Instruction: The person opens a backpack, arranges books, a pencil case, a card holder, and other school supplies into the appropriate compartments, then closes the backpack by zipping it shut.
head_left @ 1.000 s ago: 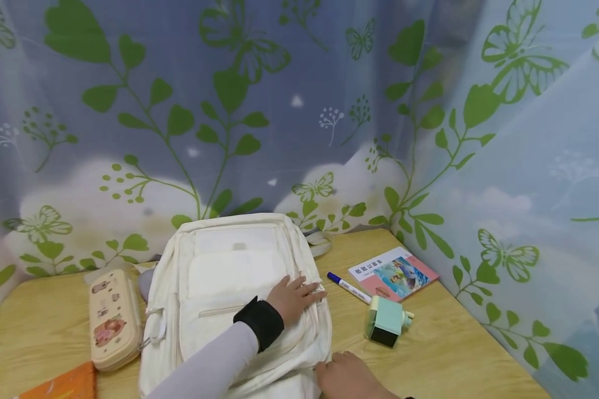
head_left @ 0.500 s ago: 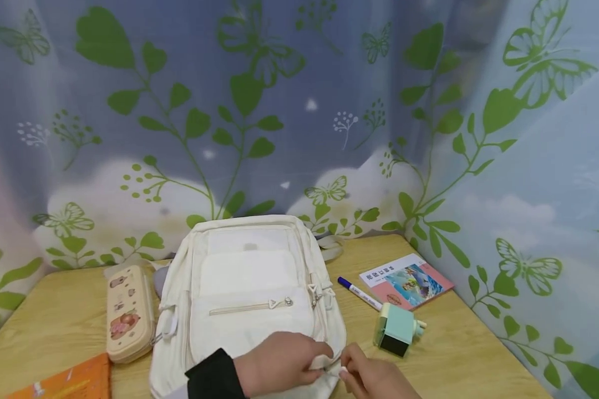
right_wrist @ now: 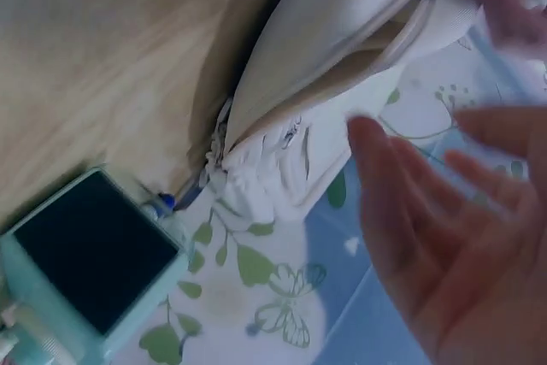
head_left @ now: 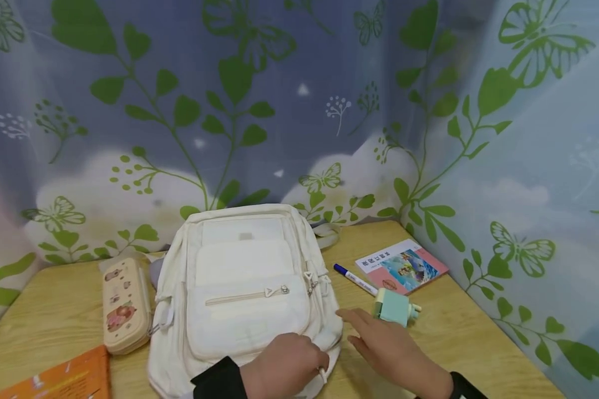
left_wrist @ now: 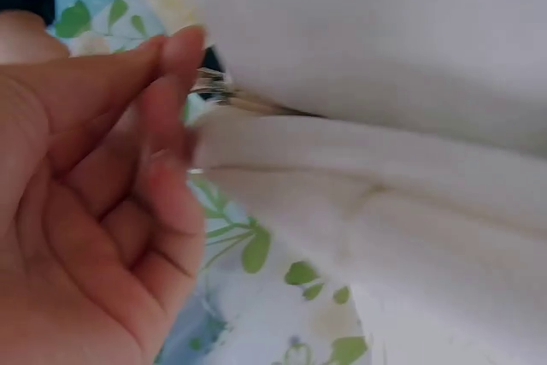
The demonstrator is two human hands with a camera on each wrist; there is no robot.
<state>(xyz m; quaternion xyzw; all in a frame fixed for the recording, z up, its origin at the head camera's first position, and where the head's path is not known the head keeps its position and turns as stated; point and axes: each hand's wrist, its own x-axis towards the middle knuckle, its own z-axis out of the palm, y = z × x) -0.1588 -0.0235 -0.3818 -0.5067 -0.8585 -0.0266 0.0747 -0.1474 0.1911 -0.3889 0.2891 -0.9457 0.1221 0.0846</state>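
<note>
A cream backpack (head_left: pixel 244 260) lies on its back on the wooden table, zip pockets facing up. At its lower right corner my left hand (head_left: pixel 282 363) pinches a zipper pull (head_left: pixel 323 374). The left wrist view has the curled fingers (left_wrist: pixel 171 143) of that hand right at the metal slider (left_wrist: pixel 212 85). In the right wrist view a side zip opening (right_wrist: pixel 342 74) gapes along the bag's edge. My right hand (head_left: pixel 399 352), fingers loosely extended and holding nothing, hovers just right of the bag, near a mint-green crank pencil sharpener (head_left: pixel 393 307).
A blue-capped marker (head_left: pixel 354 278) and a pink-and-white booklet (head_left: pixel 403 266) lie right of the bag, beyond the sharpener. On the left are a beige pencil case (head_left: pixel 125 305) and an orange book or packet (head_left: pixel 60 377). A patterned curtain (head_left: pixel 259 111) hangs behind the table (head_left: pixel 459 343).
My left hand has moved from the bag's front down to its lower right corner and taken hold of a zipper pull. My right hand has let go of the bag's edge and moved away rightward.
</note>
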